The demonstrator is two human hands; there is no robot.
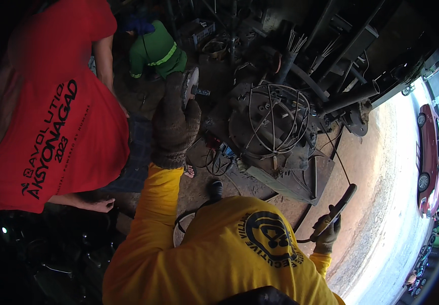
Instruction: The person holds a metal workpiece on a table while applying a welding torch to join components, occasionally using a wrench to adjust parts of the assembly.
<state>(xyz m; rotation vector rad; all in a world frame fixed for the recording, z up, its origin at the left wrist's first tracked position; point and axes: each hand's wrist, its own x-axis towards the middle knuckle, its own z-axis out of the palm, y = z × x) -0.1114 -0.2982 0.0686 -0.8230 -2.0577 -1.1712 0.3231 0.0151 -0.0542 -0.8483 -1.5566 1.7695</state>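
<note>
My left hand [177, 133], in a dark knit glove, is raised and closed on a round metal disc [191, 84] with a threaded bolt [202, 92] sticking out of its face. At the lower right, my gloved right hand [327, 230] grips a welding electrode holder [345, 199]. A thin welding rod [337, 152] runs up from its tip toward the bench. Between my hands and farther off, a cage of bent metal rods [252, 114] rests on a cluttered dark work surface. The rod's far end lies near that surface; I cannot tell whether it touches.
A person in a red shirt [84, 147] stands close on my left. Farther back, another person in green [159, 51] crouches. Upright rods [295, 43] stand in a holder beyond the cage, beside a thick pipe [354, 96]. Dirt ground and a dark red car [428, 157] lie outside, right.
</note>
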